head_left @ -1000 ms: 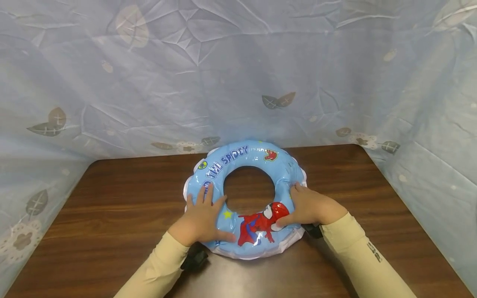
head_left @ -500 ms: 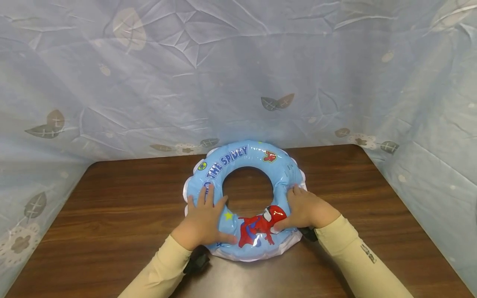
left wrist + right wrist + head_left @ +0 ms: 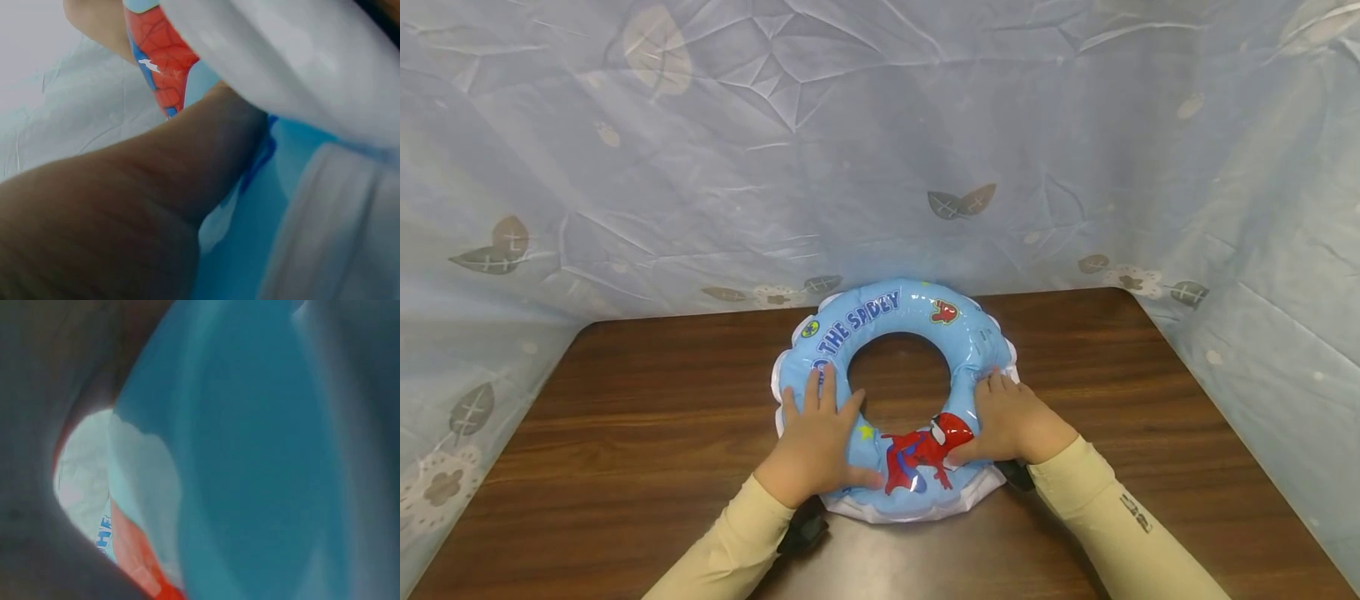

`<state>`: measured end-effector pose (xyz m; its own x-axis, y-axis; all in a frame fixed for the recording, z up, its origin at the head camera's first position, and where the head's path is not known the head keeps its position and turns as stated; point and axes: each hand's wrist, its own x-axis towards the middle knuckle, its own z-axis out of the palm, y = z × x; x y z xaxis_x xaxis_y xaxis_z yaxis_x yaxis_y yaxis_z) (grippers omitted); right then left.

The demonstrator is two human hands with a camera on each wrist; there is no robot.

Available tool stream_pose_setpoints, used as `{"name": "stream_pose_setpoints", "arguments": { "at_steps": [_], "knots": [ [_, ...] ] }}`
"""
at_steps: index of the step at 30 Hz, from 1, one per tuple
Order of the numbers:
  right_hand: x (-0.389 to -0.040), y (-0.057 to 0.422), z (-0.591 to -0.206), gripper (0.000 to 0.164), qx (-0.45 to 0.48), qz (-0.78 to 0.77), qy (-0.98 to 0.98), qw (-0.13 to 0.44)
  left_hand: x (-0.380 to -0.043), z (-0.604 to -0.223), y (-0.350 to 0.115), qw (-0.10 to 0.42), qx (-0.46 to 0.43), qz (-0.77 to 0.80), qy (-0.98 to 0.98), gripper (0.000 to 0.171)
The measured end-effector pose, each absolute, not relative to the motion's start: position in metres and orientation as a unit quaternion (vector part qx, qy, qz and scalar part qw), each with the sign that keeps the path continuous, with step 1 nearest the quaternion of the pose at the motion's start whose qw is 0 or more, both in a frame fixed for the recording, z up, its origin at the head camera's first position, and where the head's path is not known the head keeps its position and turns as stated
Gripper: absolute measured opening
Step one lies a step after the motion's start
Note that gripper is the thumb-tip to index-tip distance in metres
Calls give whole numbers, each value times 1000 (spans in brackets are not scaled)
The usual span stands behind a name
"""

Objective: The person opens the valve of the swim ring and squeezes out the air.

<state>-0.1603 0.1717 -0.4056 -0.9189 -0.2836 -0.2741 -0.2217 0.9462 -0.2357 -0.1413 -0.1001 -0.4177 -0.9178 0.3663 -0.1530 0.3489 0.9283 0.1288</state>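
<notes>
An inflatable swim ring lies on the brown table, light blue with a white scalloped edge. It carries blue lettering and a red-and-blue cartoon figure. My left hand rests on its near left side, fingers spread and straight, thumb along the front. On the right side, my right hand lies over the tube with fingers together and thumb toward the figure. The left wrist view shows skin close up against the ring's blue vinyl. Blue vinyl fills most of the right wrist view.
The wood-grain table has rounded far corners. A pale blue curtain with leaf prints hangs behind it and along both sides. Dark straps sit at the wrists, below cream sleeves.
The right hand has shifted slightly left along the ring, and the left hand slightly right and forward. The ring stays in nearly the same spot under both hands.
</notes>
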Motion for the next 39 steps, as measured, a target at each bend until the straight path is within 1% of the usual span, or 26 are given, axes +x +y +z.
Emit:
{"name": "stream_pose_setpoints", "arguments": {
  "at_steps": [12, 20, 29, 39],
  "knots": [
    [-158, 165, -410, 122, -128, -62, 981, 135, -138, -419, -95, 64, 188, 22, 980, 120],
    [-159, 162, -409, 119, -128, -48, 981, 136, -137, -422, -91, 47, 186, 0, 981, 120],
    [-163, 163, -409, 116, -126, -45, 980, 148, -139, -420, -89, 48, 179, -27, 982, 110],
    [-166, 164, -409, 110, -134, -29, 980, 142, -140, -420, -89, 43, 181, -17, 982, 105]
  ]
}}
